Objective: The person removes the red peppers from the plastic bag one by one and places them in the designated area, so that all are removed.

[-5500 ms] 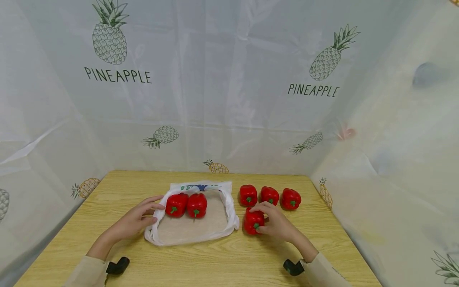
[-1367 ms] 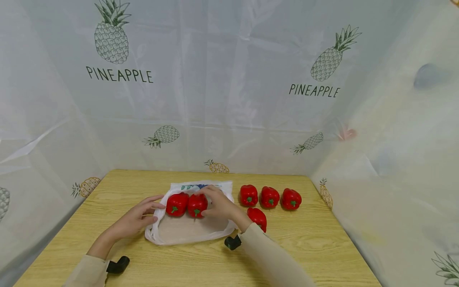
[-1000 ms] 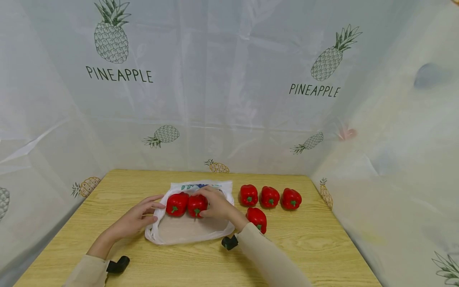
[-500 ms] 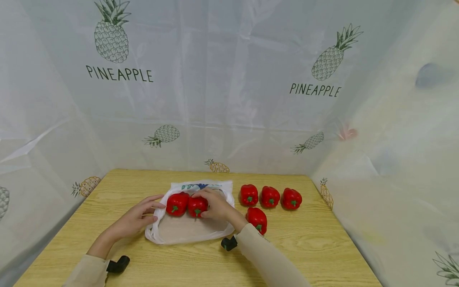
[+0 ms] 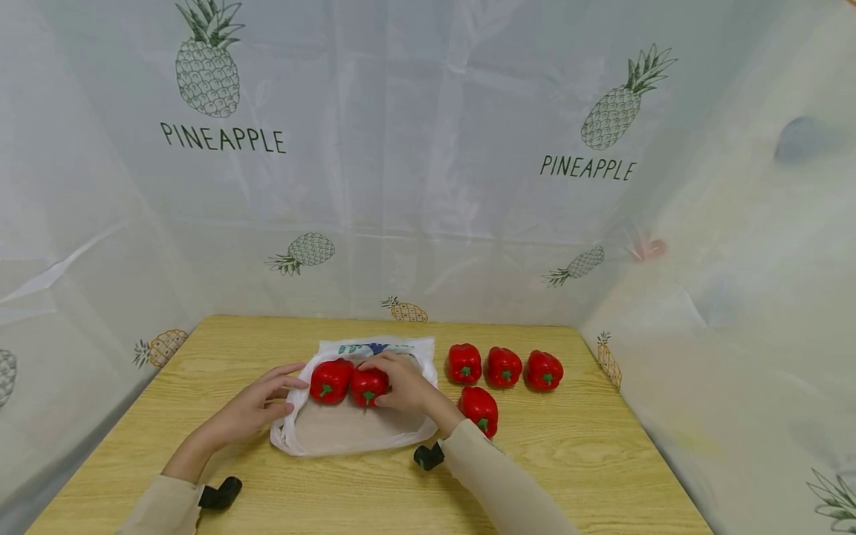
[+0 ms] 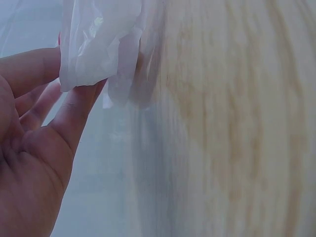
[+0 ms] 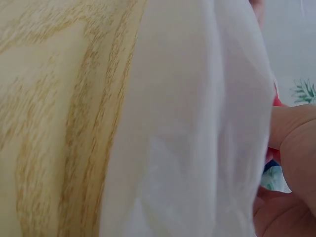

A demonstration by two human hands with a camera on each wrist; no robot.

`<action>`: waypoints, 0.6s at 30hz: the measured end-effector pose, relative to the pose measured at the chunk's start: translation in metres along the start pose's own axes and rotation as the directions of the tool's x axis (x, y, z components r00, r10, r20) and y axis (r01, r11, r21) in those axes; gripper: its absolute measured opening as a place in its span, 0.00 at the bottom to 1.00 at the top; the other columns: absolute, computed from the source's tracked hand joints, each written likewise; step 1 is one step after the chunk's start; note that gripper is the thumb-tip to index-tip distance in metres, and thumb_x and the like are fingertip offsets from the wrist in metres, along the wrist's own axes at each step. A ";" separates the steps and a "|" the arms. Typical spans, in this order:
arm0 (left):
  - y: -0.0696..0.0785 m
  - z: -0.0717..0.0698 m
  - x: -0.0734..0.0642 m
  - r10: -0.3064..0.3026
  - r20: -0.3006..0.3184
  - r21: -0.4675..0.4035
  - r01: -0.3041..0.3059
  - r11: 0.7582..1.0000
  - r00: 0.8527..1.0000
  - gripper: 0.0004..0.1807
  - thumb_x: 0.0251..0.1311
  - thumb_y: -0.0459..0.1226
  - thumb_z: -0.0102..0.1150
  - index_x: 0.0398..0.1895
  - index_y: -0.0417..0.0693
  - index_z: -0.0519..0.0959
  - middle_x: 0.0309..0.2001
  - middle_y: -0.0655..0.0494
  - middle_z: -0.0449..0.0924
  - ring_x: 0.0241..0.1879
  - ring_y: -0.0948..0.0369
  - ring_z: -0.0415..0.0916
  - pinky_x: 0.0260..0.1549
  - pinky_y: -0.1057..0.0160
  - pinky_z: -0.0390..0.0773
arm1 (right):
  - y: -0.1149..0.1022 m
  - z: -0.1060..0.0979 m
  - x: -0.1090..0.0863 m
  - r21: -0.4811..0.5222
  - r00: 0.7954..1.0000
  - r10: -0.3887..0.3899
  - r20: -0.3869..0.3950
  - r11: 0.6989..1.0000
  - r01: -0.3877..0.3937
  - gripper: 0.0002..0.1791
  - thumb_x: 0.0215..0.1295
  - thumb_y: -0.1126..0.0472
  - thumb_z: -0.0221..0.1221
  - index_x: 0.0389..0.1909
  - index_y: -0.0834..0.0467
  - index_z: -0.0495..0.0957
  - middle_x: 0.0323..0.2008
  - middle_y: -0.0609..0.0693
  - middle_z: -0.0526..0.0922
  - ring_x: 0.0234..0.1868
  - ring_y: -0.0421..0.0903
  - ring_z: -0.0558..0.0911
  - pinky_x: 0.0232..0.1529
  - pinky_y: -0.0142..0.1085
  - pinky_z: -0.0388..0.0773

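A white plastic bag [image 5: 361, 443] lies with its mouth spread on the wooden table. Inside it sit two red bell peppers with green stems, a left pepper [image 5: 331, 381] and a right pepper [image 5: 368, 380]. My left hand [image 5: 249, 410] holds the bag's left rim; in the left wrist view the bag's edge [image 6: 98, 44] covers its fingertips. Reaching over the right rim, my right hand [image 5: 404, 384] grips the right pepper from its far right side, thumb near the stem. In the right wrist view the bag's wall [image 7: 187, 118] hides most of that grip.
Right of the bag, three red peppers stand in a row: a near one [image 5: 464, 363], a middle one [image 5: 504, 367] and an end one [image 5: 544, 371]. Another pepper [image 5: 478, 410] lies in front, beside my right forearm. A pineapple-print sheet [image 5: 414, 186] surrounds the wooden table [image 5: 321, 490].
My right hand was on the front pepper beside the bag; now it is inside the bag on the right pepper. That front pepper has turned slightly. My left hand has stayed put.
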State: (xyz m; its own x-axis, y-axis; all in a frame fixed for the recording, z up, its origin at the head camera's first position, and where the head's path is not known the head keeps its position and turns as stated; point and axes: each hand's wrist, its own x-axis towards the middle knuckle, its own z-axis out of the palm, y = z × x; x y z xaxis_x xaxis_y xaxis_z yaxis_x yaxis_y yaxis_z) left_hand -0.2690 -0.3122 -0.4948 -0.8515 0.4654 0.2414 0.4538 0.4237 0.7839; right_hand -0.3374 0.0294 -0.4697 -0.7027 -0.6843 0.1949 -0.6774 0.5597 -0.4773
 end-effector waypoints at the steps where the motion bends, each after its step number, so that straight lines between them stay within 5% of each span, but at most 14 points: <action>1: 0.000 0.000 0.000 -0.001 0.001 -0.001 0.001 1.000 1.000 0.18 0.76 0.32 0.60 0.65 0.47 0.80 0.81 0.39 0.57 0.66 0.37 0.72 0.58 0.67 0.78 | 0.000 0.000 -0.001 0.000 1.000 -0.004 -0.002 1.000 0.004 0.33 0.62 0.65 0.76 0.67 0.46 0.79 0.64 0.46 0.77 0.66 0.46 0.75 0.66 0.40 0.77; 18: -0.001 0.001 0.000 -0.003 0.000 -0.002 0.003 1.000 1.000 0.18 0.76 0.31 0.60 0.66 0.46 0.80 0.81 0.38 0.57 0.65 0.37 0.73 0.57 0.68 0.78 | -0.003 -0.015 -0.019 0.029 1.000 0.027 -0.014 0.999 -0.027 0.34 0.61 0.66 0.76 0.68 0.45 0.79 0.73 0.50 0.73 0.73 0.52 0.72 0.64 0.42 0.79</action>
State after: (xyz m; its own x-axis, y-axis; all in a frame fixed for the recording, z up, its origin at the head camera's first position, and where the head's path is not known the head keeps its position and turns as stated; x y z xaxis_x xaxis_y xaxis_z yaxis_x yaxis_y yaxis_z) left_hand -0.2698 -0.3117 -0.4964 -0.8528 0.4640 0.2396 0.4511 0.4235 0.7856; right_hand -0.3252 0.0481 -0.4588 -0.7237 -0.6623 0.1940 -0.6520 0.5641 -0.5067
